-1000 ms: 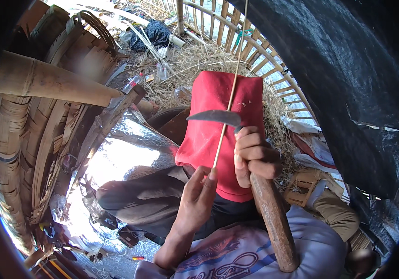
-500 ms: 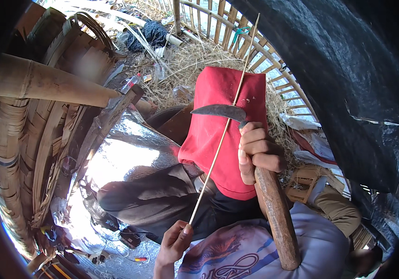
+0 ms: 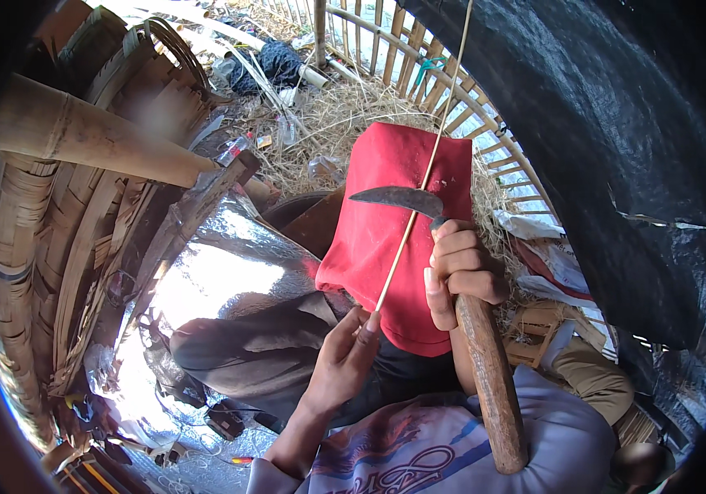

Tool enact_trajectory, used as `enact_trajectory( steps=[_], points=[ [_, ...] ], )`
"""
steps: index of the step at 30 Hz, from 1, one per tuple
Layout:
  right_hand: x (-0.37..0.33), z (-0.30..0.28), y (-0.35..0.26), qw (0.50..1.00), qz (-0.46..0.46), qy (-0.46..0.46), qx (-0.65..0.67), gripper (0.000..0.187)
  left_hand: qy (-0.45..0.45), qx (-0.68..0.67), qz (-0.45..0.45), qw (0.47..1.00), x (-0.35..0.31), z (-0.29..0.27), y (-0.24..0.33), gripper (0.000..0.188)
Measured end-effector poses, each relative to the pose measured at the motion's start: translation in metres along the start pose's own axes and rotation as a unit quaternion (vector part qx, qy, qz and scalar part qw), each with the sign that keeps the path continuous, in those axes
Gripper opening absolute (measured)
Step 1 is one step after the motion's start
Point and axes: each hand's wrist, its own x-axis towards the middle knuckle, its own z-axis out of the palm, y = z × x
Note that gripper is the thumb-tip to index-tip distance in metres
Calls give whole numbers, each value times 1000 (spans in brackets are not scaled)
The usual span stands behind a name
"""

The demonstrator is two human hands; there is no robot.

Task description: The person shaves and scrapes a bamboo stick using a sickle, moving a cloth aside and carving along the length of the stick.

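Note:
My right hand [image 3: 467, 272] is wrapped round a knife [image 3: 398, 198] with a dark curved blade and a long, thick wooden handle that reaches back against my torso. The blade points left and lies across a thin bamboo stick [image 3: 398, 262]. Between finger and thumb, my left hand [image 3: 347, 354] pinches the near end of this stick. From there the stick slants up and away, over a red cloth [image 3: 378, 156] draped on my leg, and runs far past the blade. Whether the edge touches the stick I cannot tell.
At left stand woven bamboo panels [image 3: 32, 263] and a thick bamboo pole [image 3: 114, 140]. A slatted bamboo fence [image 3: 485, 107] curves behind, beside a black plastic sheet [image 3: 641, 165] at right. Straw [image 3: 353, 107] and a plastic bottle [image 3: 235, 150] lie on the ground ahead.
My left hand has moved up and away from me, nearer the blade, pushing the stick farther forward. The right hand and knife stay nearly in place over the red cloth.

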Motion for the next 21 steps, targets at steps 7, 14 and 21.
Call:
enact_trajectory(
  steps=[7,14,21],
  points=[
    [2,0,-5,1000,17,9,15,22,9,10,40,999,47,20,30,21],
    [3,2,-6,999,34,8,16,21,81,173,168,967,70,34,40,18],
    [3,3,-6,999,34,2,40,21,96,418,211,878,73,39,47,19]
  ],
)
